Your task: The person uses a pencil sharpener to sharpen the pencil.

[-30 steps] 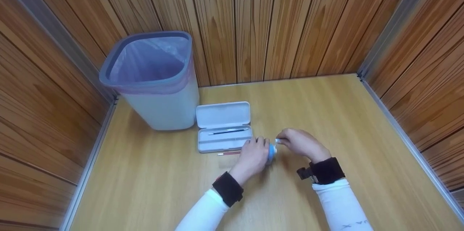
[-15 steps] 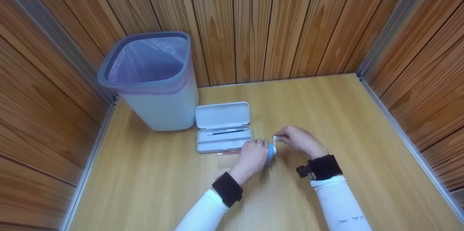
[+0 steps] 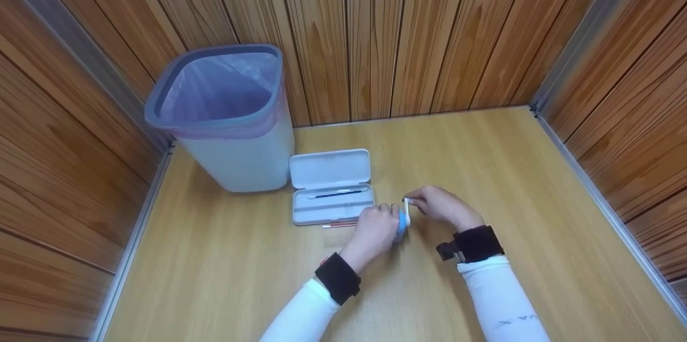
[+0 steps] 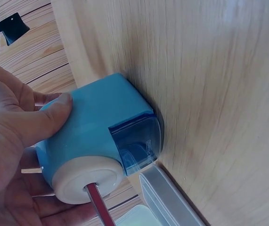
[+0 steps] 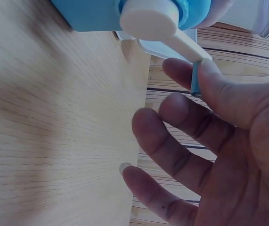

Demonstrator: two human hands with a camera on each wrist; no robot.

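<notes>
Blue pencil sharpener sits on the desk, just right of the pencil case. Left hand is wrapped around its body, thumb on 1 face, fingers on the opposite side; probably to stop it twisting under crank load. Red pencil is in the front hole, end out toward the case's near edge, so it clears the crank side. Right hand pinches the crank by its knob, thumb and index only. Other 3 fingers loosely bent, off the knob, likely so it can swing freely. Case lid is laid back, 1 dark pen inside, presumably for easy access.
</notes>
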